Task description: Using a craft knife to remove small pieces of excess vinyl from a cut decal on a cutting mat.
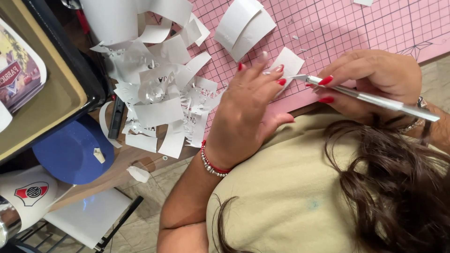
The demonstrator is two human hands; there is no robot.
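My right hand (375, 77) grips a silver craft knife (370, 97), its blade tip aimed left at a small white paper piece (289, 61) on the pink grid cutting mat (328, 28). My left hand (248, 105) lies flat with its fingers spread, fingertips pressing on that paper piece just left of the blade. The paper's lower part is hidden under my fingers.
A heap of cut white paper scraps (159, 89) lies left of my hands. Curled white sheets (243, 26) rest on the mat above. A black tray (47, 89), a blue round disc (70, 150) and a white cup (28, 194) sit at the left.
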